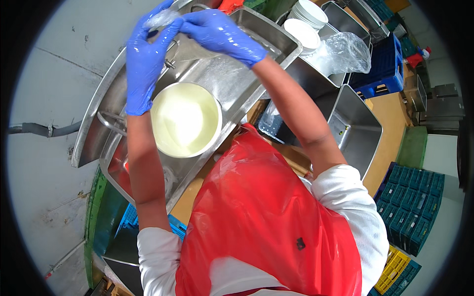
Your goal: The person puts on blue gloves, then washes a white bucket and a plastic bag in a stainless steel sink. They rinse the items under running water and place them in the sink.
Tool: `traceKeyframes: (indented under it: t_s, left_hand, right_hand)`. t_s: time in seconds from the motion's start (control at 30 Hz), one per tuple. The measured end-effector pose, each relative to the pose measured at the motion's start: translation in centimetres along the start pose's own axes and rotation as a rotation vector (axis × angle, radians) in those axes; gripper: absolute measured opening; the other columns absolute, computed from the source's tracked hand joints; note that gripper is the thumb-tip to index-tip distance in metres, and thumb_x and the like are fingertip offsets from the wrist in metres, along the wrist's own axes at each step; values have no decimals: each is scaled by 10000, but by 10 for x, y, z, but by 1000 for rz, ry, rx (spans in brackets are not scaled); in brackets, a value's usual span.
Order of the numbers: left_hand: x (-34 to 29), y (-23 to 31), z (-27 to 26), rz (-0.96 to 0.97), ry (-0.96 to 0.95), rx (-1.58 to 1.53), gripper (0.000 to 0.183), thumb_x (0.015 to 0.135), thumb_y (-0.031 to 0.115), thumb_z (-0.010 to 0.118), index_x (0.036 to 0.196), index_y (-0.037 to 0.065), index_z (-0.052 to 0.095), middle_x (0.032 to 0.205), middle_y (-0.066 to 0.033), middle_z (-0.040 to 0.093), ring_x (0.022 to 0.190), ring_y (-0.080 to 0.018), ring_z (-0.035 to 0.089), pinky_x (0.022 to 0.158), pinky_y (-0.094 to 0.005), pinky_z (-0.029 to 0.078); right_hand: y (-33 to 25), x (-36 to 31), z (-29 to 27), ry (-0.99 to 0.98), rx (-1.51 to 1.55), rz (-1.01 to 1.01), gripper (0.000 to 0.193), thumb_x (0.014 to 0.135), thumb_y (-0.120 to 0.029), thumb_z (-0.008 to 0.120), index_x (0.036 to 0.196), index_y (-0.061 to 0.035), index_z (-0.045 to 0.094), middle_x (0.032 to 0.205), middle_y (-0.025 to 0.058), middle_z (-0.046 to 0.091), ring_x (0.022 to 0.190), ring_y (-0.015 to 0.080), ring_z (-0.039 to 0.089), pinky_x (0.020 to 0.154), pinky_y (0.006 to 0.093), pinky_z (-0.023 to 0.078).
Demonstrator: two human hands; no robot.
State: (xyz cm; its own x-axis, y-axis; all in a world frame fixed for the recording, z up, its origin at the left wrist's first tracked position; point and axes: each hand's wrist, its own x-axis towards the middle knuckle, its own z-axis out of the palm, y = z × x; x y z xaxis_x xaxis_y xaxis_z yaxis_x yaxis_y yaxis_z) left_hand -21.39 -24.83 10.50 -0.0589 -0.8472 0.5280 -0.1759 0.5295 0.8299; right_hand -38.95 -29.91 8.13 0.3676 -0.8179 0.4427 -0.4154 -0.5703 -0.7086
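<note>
Both my hands wear blue gloves and meet above the back of a steel sink (197,74). Crumpled clear plastic, seemingly a bag (164,18), is bunched between the fingers of my left hand (144,66). My right hand (222,37) pinches at the same plastic, its fingertips touching the left hand. A thin, cloudy sheet of it appears to hang beneath the right fingers. In the sink, nearer me, stands a round white bucket (186,120) with a pale inside; glare hides what it contains. A metal tap part (170,64) shows beside my left wrist.
Stacked white tubs (302,35) and a loose clear plastic bag (348,52) stand at the right. Deep steel bins (353,128) line that side, with a blue crate (380,69) beyond. Green crates (412,202) are piled farther right. A wall (54,93) bounds the left.
</note>
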Motion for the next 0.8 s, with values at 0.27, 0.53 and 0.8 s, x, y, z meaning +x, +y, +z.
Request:
traceKeyframes:
  t_s: [0.27, 0.53, 0.8]
  left_hand:
    - [27, -87, 54, -193, -310, -42, 478, 1024, 249, 649, 1431, 13, 565, 1315, -111, 647, 1240, -167, 571, 1047, -348, 455]
    - [47, -191, 89, -353, -347, -38, 339, 1064, 252, 572, 1224, -30, 670, 994, -40, 682, 931, -101, 570, 853, -321, 484]
    - [33, -376, 113, -963, 115, -319, 223, 1039, 187, 565, 1117, 47, 721, 949, -37, 684, 827, -126, 606, 741, -307, 508]
  right_hand:
    - [77, 25, -48, -168, 58, -19, 389, 956, -416, 648, 928, -44, 760, 774, 207, 680, 665, 306, 647, 690, 420, 515]
    - [164, 55, -31, -176, 308, 172, 333, 967, -360, 670, 962, -53, 799, 764, 101, 733, 652, 177, 643, 673, 346, 512]
    - [356, 3, 45, -70, 930, 1017, 293, 1046, -340, 571, 1136, -116, 737, 972, -14, 730, 798, 80, 634, 700, 253, 489]
